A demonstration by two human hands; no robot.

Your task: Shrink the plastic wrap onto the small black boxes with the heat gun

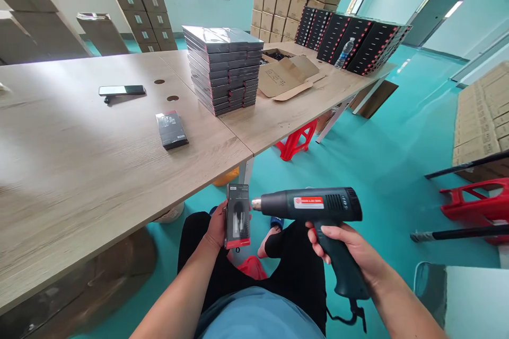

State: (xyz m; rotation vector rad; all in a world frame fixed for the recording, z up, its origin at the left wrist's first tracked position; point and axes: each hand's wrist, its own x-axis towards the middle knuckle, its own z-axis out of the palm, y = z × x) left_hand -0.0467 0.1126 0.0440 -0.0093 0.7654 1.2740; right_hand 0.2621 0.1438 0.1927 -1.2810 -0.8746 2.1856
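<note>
The left hand (217, 225) grasps a black retail box (237, 216) upright, its fingers closed around the lower part, while the right hand (342, 246) is clenched around the pistol grip of a dark heat gun (314, 205). The gun is held roughly level, its metal nozzle (256, 204) just beside the box (they seem barely apart, though the gap is hard to judge from this angle). Both hands are above the person's lap, clear of the near edge of a long wood-laminate table (99, 169), with open room over the teal floor (397, 143) to the right. On the table, a single black box (172, 130) lies flat near a slim dark device (121, 90). Farther away stand a tall stack of black boxes (222, 69) and an open cardboard carton (286, 71).
</note>
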